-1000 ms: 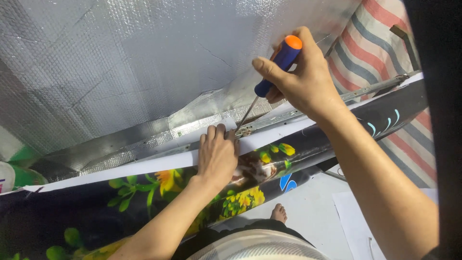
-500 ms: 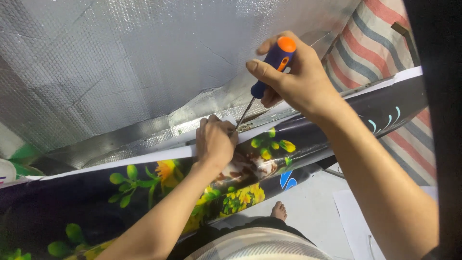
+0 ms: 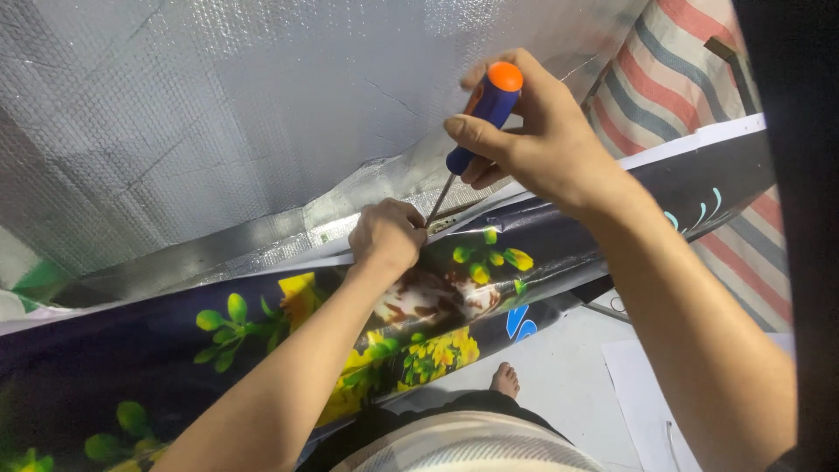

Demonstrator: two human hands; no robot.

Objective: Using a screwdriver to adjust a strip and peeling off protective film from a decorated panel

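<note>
My right hand grips a screwdriver with a blue handle and orange cap, held upright and tilted. Its thin metal shaft runs down to a tip at the seam where a silver foil sheet meets a dark printed panel with yellow flowers and green leaves. My left hand is curled into a fist on that seam, fingers pressed right beside the screwdriver tip. Whatever lies under the fingers is hidden.
A striped red, blue and cream cloth hangs at the upper right. Below the panel is a pale floor with a bare foot and a white sheet of paper. A dark edge borders the right side.
My right hand has shifted slightly left with the screwdriver and its handle has turned. My left hand slid a little left along the seam and curled tighter.
</note>
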